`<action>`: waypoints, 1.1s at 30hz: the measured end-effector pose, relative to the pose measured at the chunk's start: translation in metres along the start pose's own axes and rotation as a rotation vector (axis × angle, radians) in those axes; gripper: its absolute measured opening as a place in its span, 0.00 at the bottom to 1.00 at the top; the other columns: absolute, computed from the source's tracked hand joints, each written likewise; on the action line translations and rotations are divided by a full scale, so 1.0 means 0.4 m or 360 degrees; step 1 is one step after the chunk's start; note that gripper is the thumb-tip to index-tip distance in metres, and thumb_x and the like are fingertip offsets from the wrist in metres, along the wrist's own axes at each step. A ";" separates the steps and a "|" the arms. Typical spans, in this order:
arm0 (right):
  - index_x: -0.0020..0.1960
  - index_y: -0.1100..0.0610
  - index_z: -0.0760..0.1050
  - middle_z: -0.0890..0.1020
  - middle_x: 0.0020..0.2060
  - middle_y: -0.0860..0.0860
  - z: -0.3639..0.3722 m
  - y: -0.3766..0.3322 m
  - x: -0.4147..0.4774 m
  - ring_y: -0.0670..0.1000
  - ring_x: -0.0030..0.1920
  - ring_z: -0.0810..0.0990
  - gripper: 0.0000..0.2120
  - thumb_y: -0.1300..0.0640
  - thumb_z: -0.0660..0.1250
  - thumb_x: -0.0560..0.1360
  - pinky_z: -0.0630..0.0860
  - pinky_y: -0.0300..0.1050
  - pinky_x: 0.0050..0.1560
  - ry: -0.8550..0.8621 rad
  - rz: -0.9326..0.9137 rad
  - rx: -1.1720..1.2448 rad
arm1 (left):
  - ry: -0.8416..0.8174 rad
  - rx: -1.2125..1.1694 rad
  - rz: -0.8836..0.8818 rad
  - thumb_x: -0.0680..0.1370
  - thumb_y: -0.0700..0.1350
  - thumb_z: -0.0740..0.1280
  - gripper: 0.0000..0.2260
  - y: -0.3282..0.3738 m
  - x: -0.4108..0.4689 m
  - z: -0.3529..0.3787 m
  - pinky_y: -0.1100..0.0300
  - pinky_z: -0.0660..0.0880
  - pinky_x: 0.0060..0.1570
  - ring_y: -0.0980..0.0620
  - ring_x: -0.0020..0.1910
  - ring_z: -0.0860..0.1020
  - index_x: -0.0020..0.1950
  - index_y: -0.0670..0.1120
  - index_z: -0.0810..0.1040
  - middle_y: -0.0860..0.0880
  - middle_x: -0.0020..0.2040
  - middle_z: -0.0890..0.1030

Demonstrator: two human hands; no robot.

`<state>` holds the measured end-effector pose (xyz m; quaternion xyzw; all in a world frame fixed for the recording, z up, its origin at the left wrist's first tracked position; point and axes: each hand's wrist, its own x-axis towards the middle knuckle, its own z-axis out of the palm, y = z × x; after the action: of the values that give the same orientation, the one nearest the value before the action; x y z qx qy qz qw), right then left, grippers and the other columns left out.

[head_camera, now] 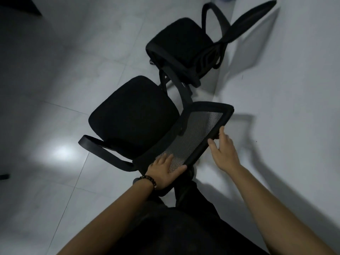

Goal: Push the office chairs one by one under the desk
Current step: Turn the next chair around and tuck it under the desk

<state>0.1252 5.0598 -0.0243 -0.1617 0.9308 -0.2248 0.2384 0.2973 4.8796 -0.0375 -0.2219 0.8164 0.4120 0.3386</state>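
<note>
Dark trousers (184,227) fill the bottom middle of the view, too dim to make out in detail, and both bare forearms reach forward from there. At the far left edge a small dark object (4,176) on the floor (46,107) is cut off and cannot be identified; another dark shape (20,5) sits cut off in the top left corner. A bright patch of reflected light lies on the pale floor tiles.

Moving right, the near chair (134,115) stands on the floor with its black seat pointing away to the left and one armrest (103,151) showing; its base and wheels are hidden under the seat. The left hand (165,172), with a beaded bracelet (150,181) on the wrist, grips the lower corner of the mesh backrest (195,137), fingers spread over the mesh and thumb along the frame edge. The right hand (223,150) lies against the frame's top edge with fingers half curled around it; how firmly it holds is unclear.

Beyond, the far chair (182,46) stands near the first one, its armrests close to the near chair's; its backrest (252,21) rises toward the top right. Whether the two touch cannot be told. Only a bit of one wheel shows beneath it.

On the right a white surface (294,89) spreads out with shadows across it; whether it is a wall or a tabletop is hard to tell, and neither chair sits under anything.
</note>
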 end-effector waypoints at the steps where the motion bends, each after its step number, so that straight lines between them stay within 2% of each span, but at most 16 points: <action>1: 0.80 0.55 0.53 0.70 0.65 0.58 -0.014 0.002 0.011 0.59 0.64 0.70 0.37 0.34 0.52 0.79 0.68 0.53 0.65 0.0023 -0.0068 -0.0226 | 0.0018 0.0069 0.0007 0.70 0.76 0.49 0.43 -0.003 -0.018 -0.001 0.43 0.51 0.74 0.47 0.78 0.49 0.79 0.52 0.49 0.49 0.79 0.49; 3: 0.77 0.58 0.61 0.66 0.67 0.60 -0.033 -0.009 0.040 0.60 0.67 0.65 0.43 0.27 0.50 0.76 0.63 0.57 0.69 0.0106 -0.0212 -0.0490 | 0.0083 0.0171 -0.0009 0.70 0.76 0.48 0.44 -0.010 -0.041 0.001 0.43 0.50 0.75 0.47 0.78 0.48 0.79 0.52 0.45 0.49 0.80 0.47; 5: 0.73 0.58 0.64 0.59 0.73 0.61 -0.037 -0.023 0.080 0.62 0.74 0.57 0.42 0.26 0.52 0.74 0.56 0.60 0.74 0.0157 -0.0456 -0.0605 | 0.0174 0.0204 -0.0083 0.73 0.73 0.47 0.41 -0.016 -0.053 0.005 0.44 0.50 0.75 0.47 0.78 0.48 0.79 0.51 0.45 0.48 0.80 0.47; 7: 0.74 0.54 0.60 0.47 0.79 0.60 -0.037 -0.039 0.129 0.59 0.80 0.42 0.40 0.26 0.56 0.74 0.45 0.60 0.77 0.0042 -0.0656 -0.0696 | 0.0230 0.0223 -0.0169 0.76 0.70 0.46 0.37 -0.017 -0.064 0.007 0.45 0.50 0.75 0.47 0.78 0.48 0.79 0.51 0.45 0.48 0.80 0.48; 9: 0.80 0.48 0.50 0.39 0.80 0.57 -0.042 -0.069 0.177 0.55 0.78 0.31 0.43 0.24 0.51 0.74 0.35 0.58 0.77 -0.0182 -0.0831 -0.0843 | 0.0261 0.0191 -0.0277 0.78 0.68 0.46 0.34 -0.018 -0.081 0.008 0.45 0.49 0.75 0.46 0.78 0.48 0.79 0.52 0.45 0.49 0.80 0.47; 10: 0.80 0.46 0.47 0.39 0.80 0.56 -0.040 -0.087 0.197 0.54 0.78 0.29 0.44 0.22 0.47 0.73 0.33 0.58 0.77 -0.0277 -0.0927 -0.0931 | 0.0288 0.0163 -0.0348 0.78 0.67 0.46 0.32 -0.020 -0.091 0.011 0.45 0.48 0.75 0.46 0.78 0.47 0.79 0.53 0.45 0.49 0.80 0.47; 12: 0.80 0.43 0.52 0.44 0.81 0.56 -0.028 -0.122 0.228 0.55 0.78 0.30 0.43 0.21 0.43 0.72 0.33 0.58 0.77 -0.0421 -0.1078 -0.1015 | 0.0379 0.0106 -0.0505 0.79 0.65 0.45 0.30 -0.022 -0.115 0.018 0.44 0.46 0.75 0.46 0.78 0.47 0.78 0.55 0.45 0.50 0.80 0.47; 14: 0.77 0.44 0.58 0.49 0.80 0.57 -0.004 -0.148 0.246 0.56 0.79 0.33 0.42 0.21 0.43 0.72 0.33 0.60 0.76 -0.0491 -0.1129 -0.0997 | 0.0512 0.0060 -0.0661 0.79 0.64 0.44 0.28 -0.018 -0.135 0.029 0.43 0.45 0.75 0.47 0.78 0.47 0.78 0.57 0.45 0.50 0.80 0.48; 19: 0.76 0.46 0.59 0.55 0.78 0.59 0.053 -0.219 0.278 0.57 0.79 0.40 0.41 0.21 0.44 0.72 0.32 0.61 0.76 -0.0538 -0.1220 -0.0964 | 0.0885 -0.0049 -0.1036 0.80 0.62 0.42 0.26 0.002 -0.135 0.051 0.41 0.42 0.74 0.47 0.78 0.49 0.78 0.57 0.50 0.49 0.79 0.54; 23: 0.80 0.45 0.50 0.55 0.78 0.59 0.092 -0.299 0.289 0.58 0.79 0.42 0.44 0.21 0.43 0.72 0.30 0.59 0.75 -0.0601 -0.1258 -0.0988 | 0.1057 -0.0189 -0.1118 0.76 0.67 0.42 0.29 -0.042 -0.139 0.030 0.41 0.42 0.73 0.48 0.76 0.53 0.75 0.58 0.58 0.51 0.76 0.61; 28: 0.74 0.43 0.61 0.56 0.78 0.60 0.176 -0.433 0.310 0.59 0.79 0.42 0.41 0.20 0.43 0.71 0.29 0.60 0.75 -0.0639 -0.1349 -0.1036 | 0.1215 -0.0253 -0.1246 0.74 0.70 0.39 0.32 -0.142 -0.150 -0.035 0.40 0.45 0.72 0.48 0.73 0.60 0.72 0.59 0.63 0.52 0.73 0.67; 33: 0.72 0.45 0.65 0.58 0.77 0.59 0.290 -0.633 0.365 0.57 0.79 0.42 0.40 0.21 0.44 0.71 0.29 0.58 0.74 -0.0630 -0.1448 -0.1048 | 0.1318 -0.0252 -0.1353 0.76 0.69 0.42 0.30 -0.287 -0.148 -0.150 0.40 0.47 0.71 0.47 0.72 0.62 0.71 0.58 0.66 0.51 0.71 0.69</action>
<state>0.1126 4.7463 -0.0442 -0.6487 0.7265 0.0304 0.2245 0.3883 4.7706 -0.0280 -0.6957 0.6869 0.1793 0.1097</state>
